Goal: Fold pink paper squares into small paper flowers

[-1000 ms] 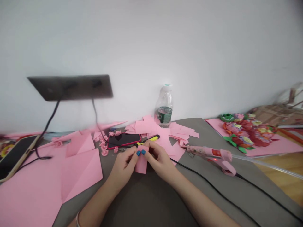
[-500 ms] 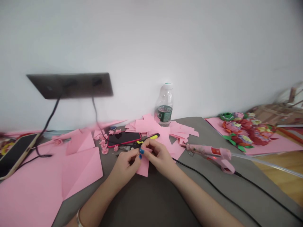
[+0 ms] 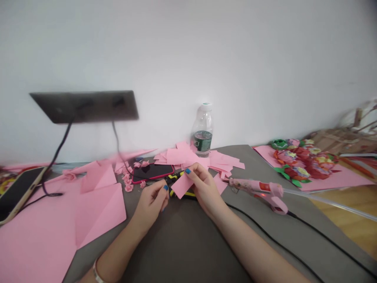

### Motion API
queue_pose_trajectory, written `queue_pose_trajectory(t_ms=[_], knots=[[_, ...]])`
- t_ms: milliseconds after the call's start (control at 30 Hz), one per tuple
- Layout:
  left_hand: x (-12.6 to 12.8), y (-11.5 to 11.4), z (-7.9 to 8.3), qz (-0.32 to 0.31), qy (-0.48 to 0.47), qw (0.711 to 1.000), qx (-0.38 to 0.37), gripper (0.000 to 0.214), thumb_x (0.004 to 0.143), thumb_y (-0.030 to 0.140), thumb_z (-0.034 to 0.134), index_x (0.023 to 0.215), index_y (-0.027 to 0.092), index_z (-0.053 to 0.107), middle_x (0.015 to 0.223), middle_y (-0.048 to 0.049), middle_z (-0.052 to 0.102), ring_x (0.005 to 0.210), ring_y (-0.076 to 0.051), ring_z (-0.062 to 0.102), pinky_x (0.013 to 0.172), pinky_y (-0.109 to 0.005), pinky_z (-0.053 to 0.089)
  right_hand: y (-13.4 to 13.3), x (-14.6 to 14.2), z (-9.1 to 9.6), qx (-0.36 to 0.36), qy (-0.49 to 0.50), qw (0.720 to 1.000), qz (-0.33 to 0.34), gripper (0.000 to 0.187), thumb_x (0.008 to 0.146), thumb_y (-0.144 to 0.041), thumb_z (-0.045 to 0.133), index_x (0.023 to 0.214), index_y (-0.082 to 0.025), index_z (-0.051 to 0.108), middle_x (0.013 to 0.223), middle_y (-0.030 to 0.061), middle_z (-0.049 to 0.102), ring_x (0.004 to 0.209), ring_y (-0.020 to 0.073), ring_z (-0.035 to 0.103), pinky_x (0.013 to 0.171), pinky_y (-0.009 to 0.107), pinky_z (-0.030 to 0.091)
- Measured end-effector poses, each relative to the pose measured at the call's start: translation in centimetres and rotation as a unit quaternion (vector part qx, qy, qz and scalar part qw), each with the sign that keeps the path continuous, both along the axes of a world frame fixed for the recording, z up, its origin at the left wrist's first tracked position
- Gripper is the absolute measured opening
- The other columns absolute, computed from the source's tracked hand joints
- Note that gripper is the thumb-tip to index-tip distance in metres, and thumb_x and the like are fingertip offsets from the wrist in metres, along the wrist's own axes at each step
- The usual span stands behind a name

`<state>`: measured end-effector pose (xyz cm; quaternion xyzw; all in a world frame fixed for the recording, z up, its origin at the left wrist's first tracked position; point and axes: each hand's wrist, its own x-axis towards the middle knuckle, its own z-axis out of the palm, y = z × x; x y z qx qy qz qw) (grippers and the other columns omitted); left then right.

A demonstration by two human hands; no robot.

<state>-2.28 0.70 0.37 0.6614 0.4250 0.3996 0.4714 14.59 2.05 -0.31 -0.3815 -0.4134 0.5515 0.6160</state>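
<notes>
Masking the upper-right end of the pink paper strip (image 3: 182, 186), the right hand (image 3: 204, 189) pinches it above the bench (image 3: 182, 247); the long axis slants, free end pointing lower left. The strip partly hides a black-and-yellow tool (image 3: 171, 179). The left hand (image 3: 152, 201) presses thumb to curled fingers; whether these enclose anything cannot be told

Open lane is being left on the bare table (image 3: 182, 243) between the forearms (image 3: 120, 247). Gap between left hand (image 3: 152, 202) and right hand (image 3: 204, 188) is being narrowed by the held paper slip (image 3: 182, 186). Forward path is being blocked by a yellow-and-black tool (image 3: 174, 178), a phone (image 3: 153, 171) and, farther back, a bottle (image 3: 203, 135). Right side is being obstructed by a glue gun (image 3: 256, 186) and crossed by a black cable (image 3: 259, 226); left side is being taken up by a large paper sheet (image 3: 38, 224).
</notes>
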Motion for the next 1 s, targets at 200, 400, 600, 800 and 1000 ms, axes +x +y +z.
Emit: queue_pose_trajectory(t_ms=[200, 400, 600, 800, 1000], knots=[[0.1, 0.0, 0.2, -0.017, 0.061, 0.997, 0.044, 0.029, 0.091, 0.035, 0.047, 0.067, 0.02, 0.044, 0.056, 0.0058, 0.04, 0.051, -0.01, 0.037, 0.051, -0.024, 0.027, -0.5, -0.4, 0.5, 0.068, -0.113, 0.99, 0.056, 0.032, 0.082, -0.047, 0.067, 0.075, -0.02, 0.052, 0.069, -0.0022, 0.05, 0.06, 0.012, 0.042, 0.055, 0.024, 0.032], [0.1, 0.0, 0.1, 0.005, 0.07, 0.996, 0.056, 0.029, 0.092, 0.036, 0.046, 0.068, 0.02, 0.046, 0.062, 0.0046, 0.041, 0.056, -0.012, 0.039, 0.054, -0.024, 0.029, -0.8, -0.5, 0.9, 0.101, -0.174, 0.976, 0.083, 0.02, 0.088, -0.035, 0.059, 0.077, -0.019, 0.055, 0.072, -0.0006, 0.05, 0.066, 0.0135, 0.046, 0.061, 0.026, 0.037], [0.0, 0.1, 0.0, 0.081, 0.059, 0.989, 0.104, 0.015, 0.091, 0.029, 0.05, 0.081, 0.019, 0.056, 0.075, 0.0013, 0.055, 0.067, -0.014, 0.05, 0.061, -0.024, 0.037, -0.7, -0.7, 0.3, 0.093, -0.196, 0.973, 0.074, 0.008, 0.081, -0.023, 0.059, 0.089, -0.02, 0.059, 0.086, 0.0034, 0.062, 0.077, 0.0172, 0.059, 0.066, 0.028, 0.043], [0.0, 0.4, -0.1, 0.059, 0.029, 0.992, 0.108, 0.017, 0.092, 0.026, 0.051, 0.083, 0.018, 0.062, 0.082, -0.0033, 0.061, 0.077, -0.017, 0.059, 0.065, -0.025, 0.045, -0.8, -1.0, 0.2, 0.07, -0.19, 0.977, 0.064, 0.004, 0.077, -0.023, 0.059, 0.08, -0.02, 0.059, 0.078, 0.0023, 0.06, 0.07, 0.0156, 0.057, 0.062, 0.028, 0.045], [0.0, 0.3, -0.2, 0.053, 0.043, 0.989, 0.134, 0.018, 0.092, 0.023, 0.051, 0.078, 0.018, 0.061, 0.079, -0.0038, 0.061, 0.075, -0.017, 0.058, 0.064, -0.025, 0.044, -1.1, -1.2, 0.7, 0.04, -0.189, 0.98, 0.047, 0.006, 0.071, -0.022, 0.061, 0.072, -0.019, 0.055, 0.07, -0.0005, 0.057, 0.062, 0.0135, 0.054, 0.058, 0.026, 0.045]])
